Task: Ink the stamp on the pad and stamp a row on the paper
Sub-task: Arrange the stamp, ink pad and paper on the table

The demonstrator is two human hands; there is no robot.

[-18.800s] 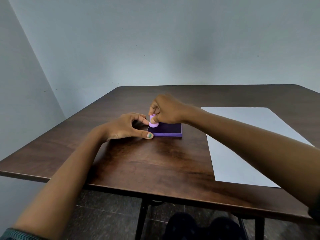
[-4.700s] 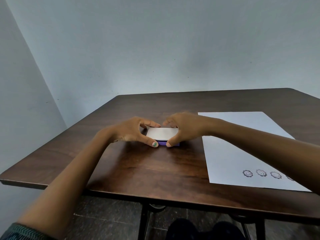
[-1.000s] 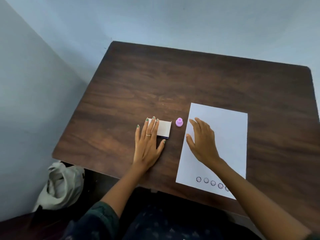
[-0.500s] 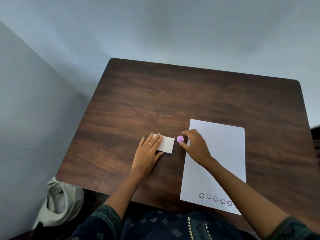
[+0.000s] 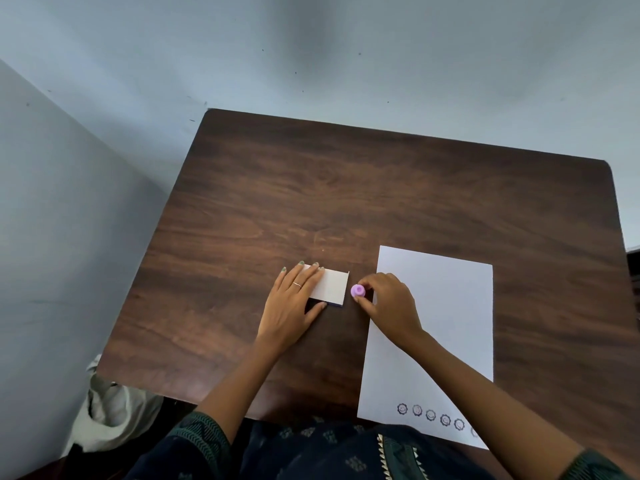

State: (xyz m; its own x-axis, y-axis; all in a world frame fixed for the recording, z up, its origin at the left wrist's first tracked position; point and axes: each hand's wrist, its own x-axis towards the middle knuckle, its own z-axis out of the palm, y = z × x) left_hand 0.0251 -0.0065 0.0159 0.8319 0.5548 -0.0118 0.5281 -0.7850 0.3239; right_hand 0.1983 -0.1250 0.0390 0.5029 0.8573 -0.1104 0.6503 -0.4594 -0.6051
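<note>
- Head view looks pretty much straight down on a dark brown wood-grain table (image 5: 346, 202) shoved into the corner of pale grey walls.
- Left hand (image 5: 291, 306) lies flat with fingers spread, palm down, covering the left part of a small rectangular ink pad with a white closed lid (image 5: 330, 284). A sliver of purple base shows at the pad's near edge. There's a thin ring on one finger and greenish nail polish.
- Right hand (image 5: 389, 306) is pinched around a little round lilac plastic stamp (image 5: 358, 291), thumb and fingertips on its sides. The stamp stands upright on the table, just right of the pad and just off the left edge of the paper, touching neither as far as I can see.
- White rectangular sheet of paper (image 5: 450, 306) lies on the right half of the table, long side running away from the person. The right forearm crosses over it.
- Row of round dark stamped marks (image 5: 430, 415) along the paper's near edge: five clear ones with little faces, plus a fainter one at the right end beside the forearm.
- Off the table's near-left corner, a crumpled off-white cloth bag (image 5: 104, 410) sits on the floor.
- Person's dark patterned clothing fills the bottom of the shot.
</note>
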